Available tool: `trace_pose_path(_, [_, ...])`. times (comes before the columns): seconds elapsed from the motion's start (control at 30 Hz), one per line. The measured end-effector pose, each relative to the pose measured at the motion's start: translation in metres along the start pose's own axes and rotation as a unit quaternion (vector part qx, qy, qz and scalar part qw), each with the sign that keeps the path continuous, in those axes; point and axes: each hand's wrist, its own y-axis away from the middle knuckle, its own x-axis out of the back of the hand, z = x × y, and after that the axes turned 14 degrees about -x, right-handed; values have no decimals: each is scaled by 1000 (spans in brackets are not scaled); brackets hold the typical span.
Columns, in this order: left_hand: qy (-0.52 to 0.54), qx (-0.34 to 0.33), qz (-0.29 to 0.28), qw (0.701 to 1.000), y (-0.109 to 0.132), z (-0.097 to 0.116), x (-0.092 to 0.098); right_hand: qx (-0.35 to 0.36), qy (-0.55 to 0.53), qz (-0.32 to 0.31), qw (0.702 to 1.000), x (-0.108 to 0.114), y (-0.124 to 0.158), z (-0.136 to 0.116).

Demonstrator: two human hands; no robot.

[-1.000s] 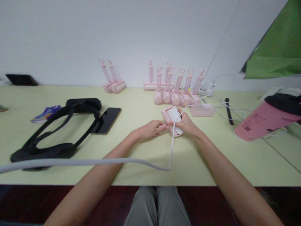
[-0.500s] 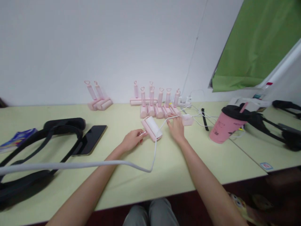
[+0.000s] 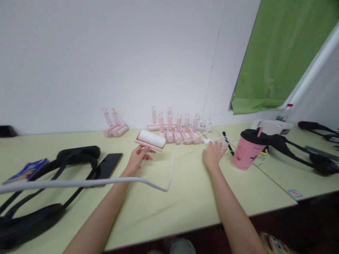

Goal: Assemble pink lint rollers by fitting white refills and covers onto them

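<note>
Tilted above the table, a pink lint roller with a white roll (image 3: pixel 151 139) is held by my left hand (image 3: pixel 137 159), its fingers closed beneath the roller. My right hand (image 3: pixel 213 154) reaches to a pale, translucent pink piece (image 3: pixel 223 143) beside a white plug; its fingers are spread over the near side of it. Between and behind the hands, several pink lint rollers (image 3: pixel 178 134) stand with their handles up in a row. Two more (image 3: pixel 116 129) stand at the left near the wall.
A white cable (image 3: pixel 148 184) crosses in front of the view. Right of my right hand stands a pink cup (image 3: pixel 246 151) with a black lid. At the left lie a phone (image 3: pixel 108 165), black headgear (image 3: pixel 53 211) and a blue packet (image 3: pixel 28 170).
My left hand has lifted the lint roller up and to the left, turning it. My right hand has moved right, away from the row, to the translucent piece. The view has shifted slightly.
</note>
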Motion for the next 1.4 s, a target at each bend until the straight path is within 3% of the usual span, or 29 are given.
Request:
trace_pose_path(0.13, [63,-25,22,997,-6,-12,5,9,0,-106,994,8,-3,-1])
trace_pose_path(0.2, [86,-30,31,995,-8,-17,8,75,-28,-152,985,17,6,-11])
trace_pose_path(0.3, [91,-28,41,995,-8,-16,12,245,-74,-193,947,35,33,-34])
trace_pose_path(0.37, [92,-27,43,994,-6,-11,14,351,-90,-202,910,46,57,-49])
trace_pose_path(0.43, [92,-18,40,995,-4,-7,17,406,-98,-167,893,53,79,-62])
trace_pose_path(0.53, [75,6,35,997,-4,-6,23,430,-130,-125,885,54,97,-71])
trace_pose_path(0.6, [62,13,38,997,-6,-10,27,427,-149,-141,881,49,98,-71])
trace_pose_path(0.7, [59,11,44,997,-10,-15,32,407,-205,-216,864,37,95,-70])
trace_pose_path(0.8, [59,22,26,998,-11,-15,34,284,-380,-286,832,27,91,-72])
trace_pose_path(0.9, [33,48,-12,998,-8,-11,36,87,-580,-331,739,20,83,-76])
trace_pose_path(1.0, [-14,58,-46,997,-5,-5,37,-56,-670,-380,635,16,70,-74])
trace_pose_path(1.1, [-45,61,-98,992,-3,5,37,-143,-670,-421,595,14,57,-68])
trace_pose_path(1.2, [-48,94,-189,976,0,15,33,-155,-642,-489,570,14,51,-62])
trace_pose_path(1.33, [-24,146,-358,922,7,19,17,-105,-612,-583,523,19,48,-60])
trace_pose_path(1.4, [-5,149,-402,904,11,17,5,-95,-609,-603,507,22,50,-61])
